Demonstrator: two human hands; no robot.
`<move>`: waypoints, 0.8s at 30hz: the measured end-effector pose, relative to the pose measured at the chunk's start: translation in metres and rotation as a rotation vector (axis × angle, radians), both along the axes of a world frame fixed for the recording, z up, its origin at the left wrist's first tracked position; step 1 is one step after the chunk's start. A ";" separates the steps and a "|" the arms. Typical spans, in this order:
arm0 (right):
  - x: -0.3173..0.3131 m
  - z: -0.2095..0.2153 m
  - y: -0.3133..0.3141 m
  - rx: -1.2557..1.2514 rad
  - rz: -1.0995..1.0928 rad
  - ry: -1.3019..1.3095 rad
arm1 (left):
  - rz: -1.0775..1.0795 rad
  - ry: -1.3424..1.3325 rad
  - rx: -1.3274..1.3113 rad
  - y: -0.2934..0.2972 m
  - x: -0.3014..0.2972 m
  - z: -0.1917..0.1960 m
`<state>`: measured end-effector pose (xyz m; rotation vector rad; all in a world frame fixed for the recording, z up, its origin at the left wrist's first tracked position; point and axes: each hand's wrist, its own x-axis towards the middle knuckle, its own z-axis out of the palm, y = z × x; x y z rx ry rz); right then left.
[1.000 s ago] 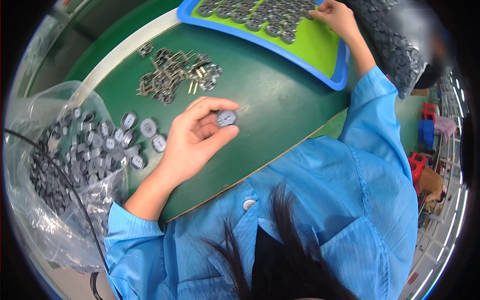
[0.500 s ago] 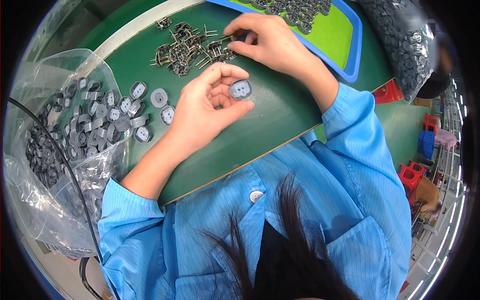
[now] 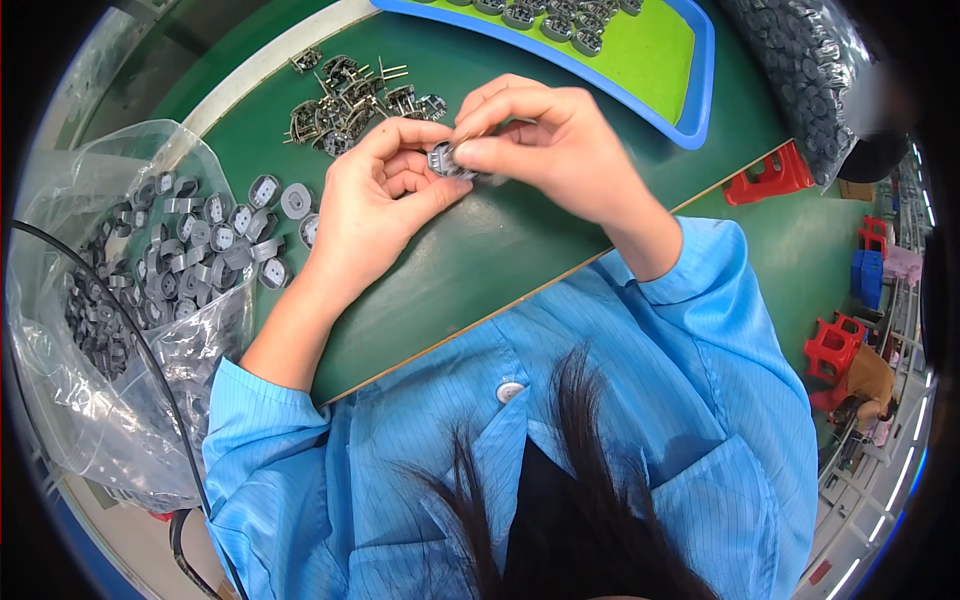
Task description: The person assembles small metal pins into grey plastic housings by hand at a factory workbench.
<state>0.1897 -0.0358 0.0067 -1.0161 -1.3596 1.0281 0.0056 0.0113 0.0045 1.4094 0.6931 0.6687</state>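
At the left of the frame, a clear plastic bag (image 3: 95, 440) is lying open, with many gray round caps (image 3: 195, 250) spilling from its mouth onto the green tabletop (image 3: 410, 320); a black cable (image 3: 150, 350) is running across it. Farther right, in the upper left part of the frame, a loose heap of small circuit pieces (image 3: 345, 105) is sitting on the table, metal pins pointing several ways. Left of the upper middle, the left hand (image 3: 378, 195) is holding a gray cap (image 3: 441, 160) between thumb and forefinger, its other fingers curling in behind. The right hand (image 3: 555, 140) is meeting it there — thumb and fingers drawn narrow, touching the cap's right side — but the fingers are hiding what lies between them, so I cannot tell whether they are gripping a separate piece. Above and right of the hands, a blue tray (image 3: 703, 85) with a bright green floor is bearing rows of gray assembled parts (image 3: 557, 27). At the upper right, another plastic bag is bulging with dark gray pieces (image 3: 812, 90), and a red stool (image 3: 770, 178) is standing below it, beyond the table edge.
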 end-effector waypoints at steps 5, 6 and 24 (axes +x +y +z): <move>-0.005 -0.002 0.000 0.076 -0.126 -0.315 | 0.023 -0.063 0.031 -0.003 0.001 -0.005; -0.007 -0.002 -0.001 0.071 -0.121 -0.311 | 0.029 -0.044 0.070 -0.003 0.001 -0.005; -0.009 0.011 -0.014 -0.338 -0.004 -0.209 | -0.025 0.062 0.443 -0.012 -0.008 -0.003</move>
